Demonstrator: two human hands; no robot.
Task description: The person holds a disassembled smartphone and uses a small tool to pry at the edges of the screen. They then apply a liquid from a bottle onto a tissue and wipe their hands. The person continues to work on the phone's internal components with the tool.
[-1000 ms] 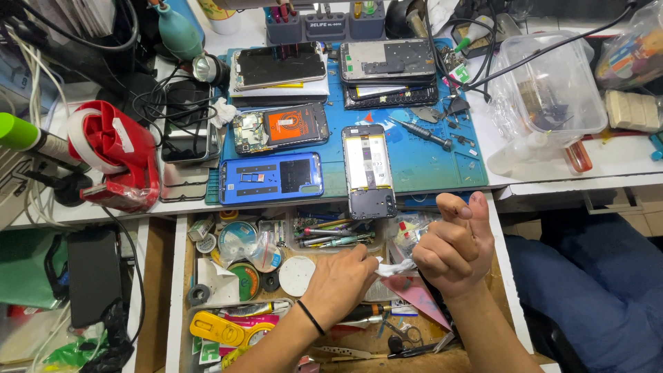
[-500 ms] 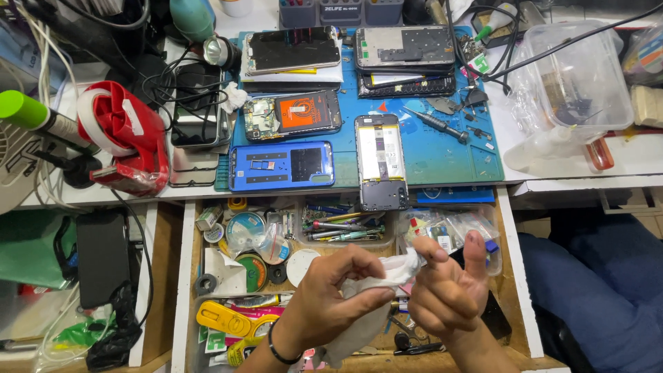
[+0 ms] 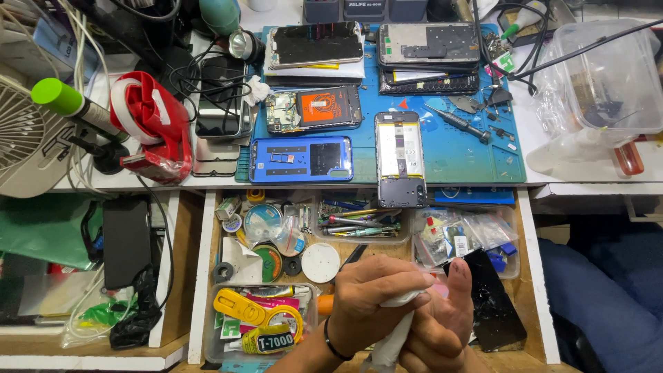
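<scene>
At the far left of the frame, a white fan [image 3: 21, 141] and a red tape dispenser [image 3: 152, 135] sit on the cluttered desk [image 3: 552, 148]; toward the centre a blue work mat [image 3: 456, 155] holds several opened phones, among them a blue phone back [image 3: 302, 159] and an upright phone [image 3: 400, 159] hanging over the open drawer [image 3: 207, 276]. At lower centre, above that drawer of tools and small parts, the left hand [image 3: 369, 300], a dark band at its wrist, has its grip closed around a white cloth [image 3: 394, 338]. Just right of it the right hand [image 3: 438, 328] presses against the same cloth with the thumb raised, its grip folded on it, beside a black phone screen [image 3: 494, 300] lying in the drawer.
</scene>
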